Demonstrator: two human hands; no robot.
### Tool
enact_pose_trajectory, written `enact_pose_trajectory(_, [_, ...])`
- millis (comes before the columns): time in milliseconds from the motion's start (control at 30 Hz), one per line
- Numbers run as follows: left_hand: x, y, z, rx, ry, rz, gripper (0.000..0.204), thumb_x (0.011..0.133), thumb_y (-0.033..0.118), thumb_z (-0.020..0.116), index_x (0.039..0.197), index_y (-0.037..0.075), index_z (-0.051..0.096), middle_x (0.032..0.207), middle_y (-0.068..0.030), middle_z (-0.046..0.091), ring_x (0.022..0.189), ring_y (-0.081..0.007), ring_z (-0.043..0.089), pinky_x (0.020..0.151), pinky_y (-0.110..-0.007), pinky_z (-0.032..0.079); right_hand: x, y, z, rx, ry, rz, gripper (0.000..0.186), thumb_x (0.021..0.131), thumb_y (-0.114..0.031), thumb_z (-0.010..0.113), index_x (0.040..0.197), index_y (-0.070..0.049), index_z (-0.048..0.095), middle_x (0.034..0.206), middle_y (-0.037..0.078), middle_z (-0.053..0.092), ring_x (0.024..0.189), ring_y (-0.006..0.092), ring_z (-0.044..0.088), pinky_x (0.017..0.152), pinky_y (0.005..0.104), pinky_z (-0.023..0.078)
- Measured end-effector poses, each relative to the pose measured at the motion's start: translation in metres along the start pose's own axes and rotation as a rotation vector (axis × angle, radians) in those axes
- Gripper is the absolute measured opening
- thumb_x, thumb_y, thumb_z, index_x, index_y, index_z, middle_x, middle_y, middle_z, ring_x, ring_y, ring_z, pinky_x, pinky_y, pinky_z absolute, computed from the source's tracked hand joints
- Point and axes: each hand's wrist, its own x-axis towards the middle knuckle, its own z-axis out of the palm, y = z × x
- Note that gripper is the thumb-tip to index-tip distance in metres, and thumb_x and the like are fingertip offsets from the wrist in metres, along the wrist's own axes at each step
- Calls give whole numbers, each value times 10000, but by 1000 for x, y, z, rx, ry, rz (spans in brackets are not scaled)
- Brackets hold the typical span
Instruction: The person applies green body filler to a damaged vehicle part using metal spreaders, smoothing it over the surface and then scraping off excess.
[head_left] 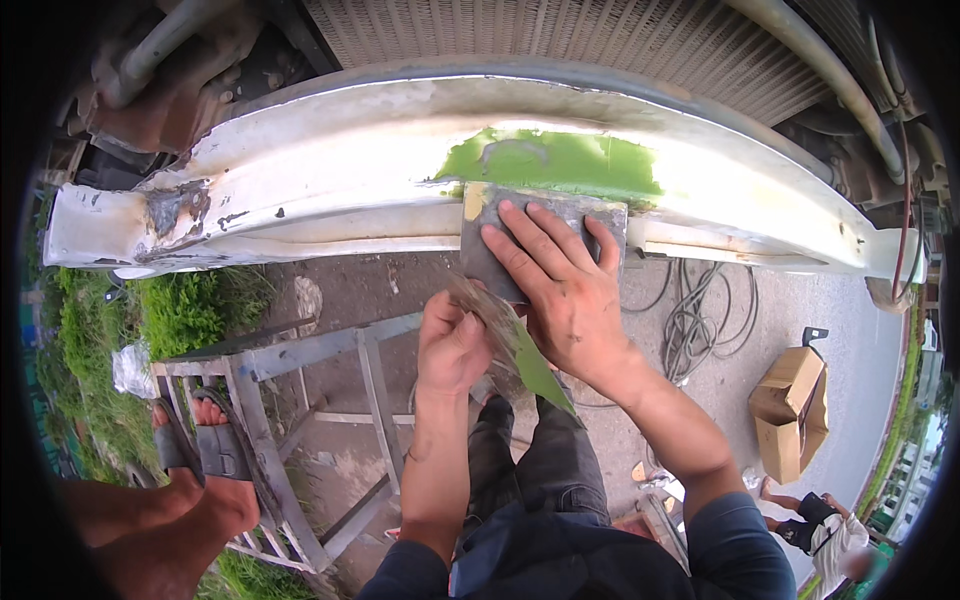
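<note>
left hand (pixel 452 352) pinching green-smeared spreader (pixel 522 350), right hand (pixel 572 298) gripping gray plate (pixel 484 264), open cardboard box (pixel 778 446), contents kinda unclear

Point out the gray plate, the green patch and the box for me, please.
Gray plate (pixel 572 211): head view, on its upper part, between fingertips.
Green patch (pixel 580 163): head view, near its middle.
Box (pixel 788 381): head view, on its upper cardboard panel.

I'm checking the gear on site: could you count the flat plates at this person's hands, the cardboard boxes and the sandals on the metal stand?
Flat plates: 2 (grey under the right hand, green-smeared in the left hand)
Cardboard box: 1
Sandals on the metal stand: 2
Total: 5
</note>
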Motion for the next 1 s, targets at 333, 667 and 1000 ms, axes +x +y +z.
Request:
enact_pose_trajectory(333, [-4, 12, 3, 66, -7, 13, 275, 921, 264, 659, 991, 18, 560, 843, 5, 566, 1018, -384, 634, 942, -573, 404, 4, -9, 8, 71, -1, 35, 619, 756, -163, 649, 1361, -140, 522, 1450, 50, 458, 1304, 221, 447, 1053, 542, 252])
enact_pose_trajectory(667, [13, -28, -76, 59, 104, 39, 227, 916, 274, 648, 976, 57, 614, 927, -12, 619, 1021, -337, 591, 948, -550, 382, -11, 25, 107, -230, 188, -117, 508, 891, -298, 536, 1393, -224, 517, 1478, -50, 444, 1354, 128, 394, 1134, 498, 110])
enact_pose_trajectory(1000, [-52, -31, 10, -61, -100, 51, 337, 917, 193, 650, 1201, 20, 597, 1212, -108, 633, 1198, -287, 568, 1048, -505, 402, -68, 14, 42, 0, 138, -104, 533, 830, -230, 565, 1359, -165, 544, 1402, 68, 515, 1231, 223, 529, 1015, 438, 377])
